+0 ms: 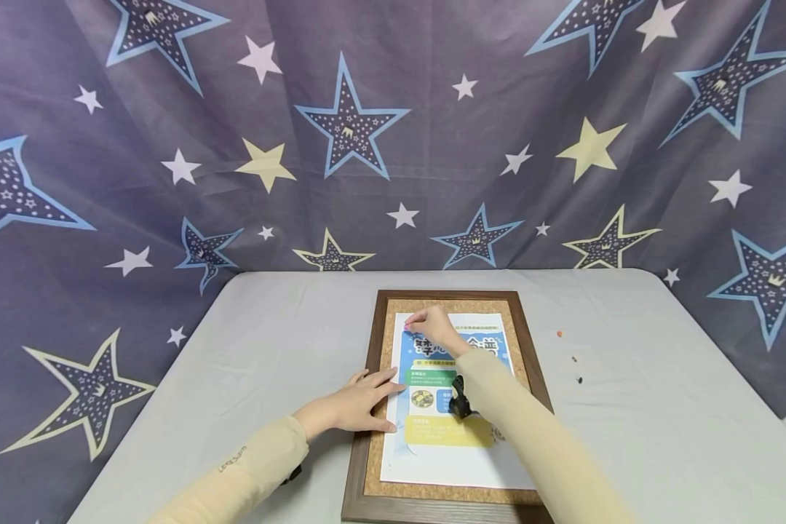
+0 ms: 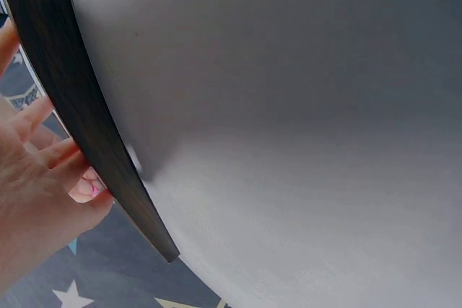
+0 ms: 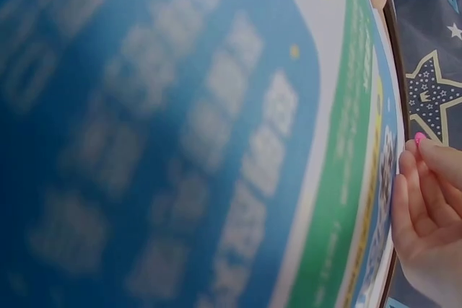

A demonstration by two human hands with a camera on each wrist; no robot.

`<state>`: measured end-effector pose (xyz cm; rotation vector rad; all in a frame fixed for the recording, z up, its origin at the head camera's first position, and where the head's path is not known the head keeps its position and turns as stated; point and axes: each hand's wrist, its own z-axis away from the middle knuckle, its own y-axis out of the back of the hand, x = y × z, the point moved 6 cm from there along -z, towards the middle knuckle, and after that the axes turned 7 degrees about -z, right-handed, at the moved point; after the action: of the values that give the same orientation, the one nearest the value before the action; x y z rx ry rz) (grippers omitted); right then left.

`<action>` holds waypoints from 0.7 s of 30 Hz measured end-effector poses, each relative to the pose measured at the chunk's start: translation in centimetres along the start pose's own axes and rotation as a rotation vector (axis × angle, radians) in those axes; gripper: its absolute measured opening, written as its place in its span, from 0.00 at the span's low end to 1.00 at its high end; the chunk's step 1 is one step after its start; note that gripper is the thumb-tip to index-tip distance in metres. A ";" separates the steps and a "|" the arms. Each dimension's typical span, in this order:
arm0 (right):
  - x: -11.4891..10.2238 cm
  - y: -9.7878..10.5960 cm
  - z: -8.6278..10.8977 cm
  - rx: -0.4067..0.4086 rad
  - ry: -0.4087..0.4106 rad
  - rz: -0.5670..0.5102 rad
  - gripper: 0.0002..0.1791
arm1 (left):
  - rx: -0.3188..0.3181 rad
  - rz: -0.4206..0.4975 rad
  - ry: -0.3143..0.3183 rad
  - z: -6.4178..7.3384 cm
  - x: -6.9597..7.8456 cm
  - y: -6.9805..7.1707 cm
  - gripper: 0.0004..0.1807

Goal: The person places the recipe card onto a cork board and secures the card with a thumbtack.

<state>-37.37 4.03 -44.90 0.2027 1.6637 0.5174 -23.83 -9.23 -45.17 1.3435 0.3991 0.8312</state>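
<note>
A printed poster (image 1: 455, 466) lies on a cork board (image 1: 375, 473) with a dark wooden frame (image 1: 530, 335). At the poster's upper left corner, my right hand (image 1: 435, 327) pinches a pink push pin (image 3: 419, 137) between thumb and fingertip. Whether the pin's point has entered the cork is hidden. My left hand (image 1: 360, 404) rests with fingers spread across the frame's left side, fingertips on the poster's left edge. In the left wrist view, the frame's dark side hides part of those fingers.
Right of the board, a small orange-red piece (image 1: 560, 333), a tiny brown one (image 1: 574, 359) and a small dark one (image 1: 579, 380) lie on the grey-white tabletop (image 1: 642, 437). A star-patterned curtain (image 1: 432, 145) hangs behind and beside the table.
</note>
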 end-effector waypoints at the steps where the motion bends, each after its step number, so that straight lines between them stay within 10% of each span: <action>1: 0.1 0.0 -0.1 0.002 -0.009 -0.008 0.05 | 0.000 -0.004 -0.001 0.0 0.0 0.0 0.37; 15: 0.5 -0.6 -0.7 0.044 0.027 -0.028 0.07 | 0.000 -0.017 -0.004 -0.1 -0.1 -0.1 0.38; 21: 7.5 -2.7 -5.6 0.060 0.174 -0.037 0.08 | 0.003 -0.019 -0.003 -0.2 -0.2 -0.2 0.37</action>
<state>-43.62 3.54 -52.32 0.1746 1.8501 0.4687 -24.01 -9.22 -45.38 1.3418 0.4102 0.8135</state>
